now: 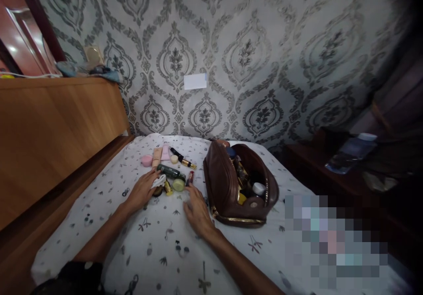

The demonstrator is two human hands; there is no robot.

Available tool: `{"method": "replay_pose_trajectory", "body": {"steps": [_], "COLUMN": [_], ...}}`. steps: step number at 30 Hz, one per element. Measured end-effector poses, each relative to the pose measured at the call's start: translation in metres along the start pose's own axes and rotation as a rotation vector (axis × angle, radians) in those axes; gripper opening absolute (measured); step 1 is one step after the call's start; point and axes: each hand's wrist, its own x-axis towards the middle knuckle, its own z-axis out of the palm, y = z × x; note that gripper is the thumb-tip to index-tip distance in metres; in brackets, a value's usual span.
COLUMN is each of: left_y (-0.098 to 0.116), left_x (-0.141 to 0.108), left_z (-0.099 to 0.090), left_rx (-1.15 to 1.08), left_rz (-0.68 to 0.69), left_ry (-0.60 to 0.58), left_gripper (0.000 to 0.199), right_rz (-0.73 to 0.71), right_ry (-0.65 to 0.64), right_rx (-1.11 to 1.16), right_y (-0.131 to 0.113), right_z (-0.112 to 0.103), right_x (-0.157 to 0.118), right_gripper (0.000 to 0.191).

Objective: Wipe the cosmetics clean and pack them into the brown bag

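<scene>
A loose group of cosmetics lies on the patterned bedsheet. My left hand (142,191) rests at its left side, fingers stretched toward a dark green bottle (170,171) and a white bundled item (159,181). My right hand (198,211) is on the other side, fingers apart, its index fingertip near a small red tube (190,178). Between the hands are a light green round jar (179,185), a small yellow bottle (168,189) and a dark round item (157,192). Behind them lie a pink jar (146,160), a beige tube (157,156), a pink tube (165,151) and a black-and-gold tube (183,158).
An open brown cosmetic bag (220,182) with several items inside stands right of my right hand. A wooden panel (59,140) borders the bed at left. A dark side table (307,154) holds a clear plastic item (352,154). Patterned wallpaper (211,43) rises behind.
</scene>
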Motion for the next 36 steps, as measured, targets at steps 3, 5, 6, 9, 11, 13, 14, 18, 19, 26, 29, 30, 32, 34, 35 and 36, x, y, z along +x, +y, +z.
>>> {"method": "replay_pose_trajectory", "body": {"steps": [3,5,6,9,11,13,14,18,19,26,29,30,32,34,35,36], "left_y": [0.004,0.006,0.007,0.008,0.008,0.007,0.007,0.005,0.005,0.009,0.008,0.008,0.004,-0.001,-0.004,-0.008], "left_x": [-0.001,-0.002,-0.003,-0.004,-0.004,-0.005,-0.006,-0.008,-0.009,-0.009,-0.003,0.000,0.009,0.021,0.029,0.038], "left_z": [-0.002,-0.002,-0.002,-0.002,-0.001,0.000,0.001,0.003,0.003,-0.001,-0.002,-0.003,-0.006,-0.009,-0.011,-0.012], "left_rx": [0.004,-0.003,-0.009,-0.028,-0.041,-0.048,-0.052,-0.091,-0.104,-0.164,-0.192,-0.200,-0.195,-0.137,-0.088,-0.036], "left_rz": [-0.011,-0.046,-0.069,-0.124,-0.130,-0.128,-0.126,-0.151,-0.168,-0.327,-0.372,-0.374,-0.340,-0.291,-0.284,-0.289], "left_ry": [0.024,0.041,0.049,0.073,0.089,0.103,0.109,0.144,0.153,0.182,0.238,0.268,0.316,0.312,0.283,0.240], "left_gripper": [0.040,0.038,0.037,0.033,0.033,0.033,0.033,0.034,0.035,0.027,0.029,0.031,0.038,0.047,0.051,0.053], "right_rz": [0.019,0.028,0.033,0.064,0.104,0.143,0.158,0.158,0.144,0.059,0.056,0.060,0.070,0.088,0.097,0.104], "right_ry": [0.006,0.010,0.012,0.021,0.033,0.039,0.040,0.052,0.067,0.139,0.151,0.156,0.162,0.167,0.170,0.173], "right_rx": [0.013,0.018,0.013,-0.027,-0.062,-0.109,-0.139,-0.214,-0.208,-0.027,0.012,0.020,0.032,0.039,0.040,0.040], "right_y": [-0.004,-0.005,-0.005,-0.003,-0.003,-0.003,-0.002,0.001,0.004,0.016,0.014,0.013,0.010,0.009,0.008,0.008], "right_z": [-0.004,-0.005,-0.006,-0.005,-0.004,-0.002,0.000,0.010,0.012,0.012,0.008,0.007,0.005,0.005,0.005,0.005], "right_x": [0.001,0.002,0.003,0.010,0.019,0.028,0.032,0.037,0.036,0.031,0.032,0.032,0.032,0.032,0.032,0.032], "right_gripper": [0.048,0.047,0.047,0.047,0.048,0.049,0.049,0.051,0.051,0.035,0.032,0.031,0.029,0.028,0.028,0.028]}}
